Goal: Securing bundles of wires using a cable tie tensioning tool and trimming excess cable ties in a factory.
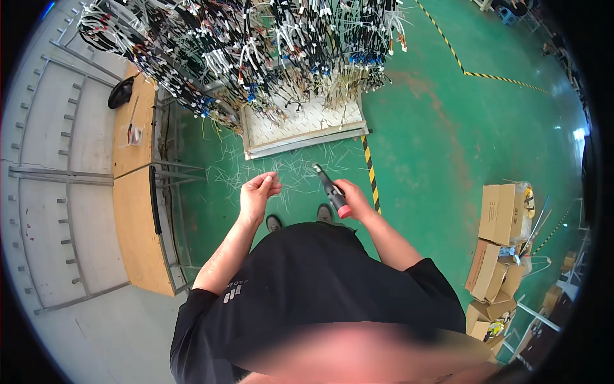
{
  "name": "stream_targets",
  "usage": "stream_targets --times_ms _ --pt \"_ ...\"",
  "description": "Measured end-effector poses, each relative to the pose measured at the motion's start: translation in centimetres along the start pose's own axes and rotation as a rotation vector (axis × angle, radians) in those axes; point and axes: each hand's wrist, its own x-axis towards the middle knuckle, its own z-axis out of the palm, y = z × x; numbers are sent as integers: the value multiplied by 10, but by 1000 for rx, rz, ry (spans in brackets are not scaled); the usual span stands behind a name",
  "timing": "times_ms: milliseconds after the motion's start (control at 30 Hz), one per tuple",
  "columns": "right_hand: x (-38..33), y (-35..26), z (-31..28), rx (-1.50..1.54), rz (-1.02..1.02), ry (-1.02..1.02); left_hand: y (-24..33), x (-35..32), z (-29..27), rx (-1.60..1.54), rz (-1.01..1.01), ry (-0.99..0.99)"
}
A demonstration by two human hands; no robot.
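Cutters (331, 191), red-handled, sit clamped in the right hand (352, 200), tip aimed at the hanging wire harnesses (256, 51). The left hand (259, 191) is pinched shut; what it holds cannot be told. Advisable: keep the blades clear of the left fingers and cut squarely. Offcuts litter the green floor (435, 128).

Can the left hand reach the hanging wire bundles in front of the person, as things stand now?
Probably yes. The left hand is raised with fingertips pinched, in open air, and nothing stands between it and the wire bundles hanging ahead. The right hand holds a cutting tool off to the side, clear of that path.
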Motion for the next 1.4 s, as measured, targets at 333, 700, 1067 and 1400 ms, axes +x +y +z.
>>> stream_targets --times_ms 333,700,1067,1400 --pt "-104 114 14 123 466 -8 31 -7 31 447 391 0" --pt "-112 115 4 811 1008 88 -41 -7 -7 1048 294 -769" --pt "-127 143 -32 1188 1220 356 -60 70 -35 1216 261 -830" --pt "-41 106 -41 902 1035 459 -7 163 -47 1003 442 -758"
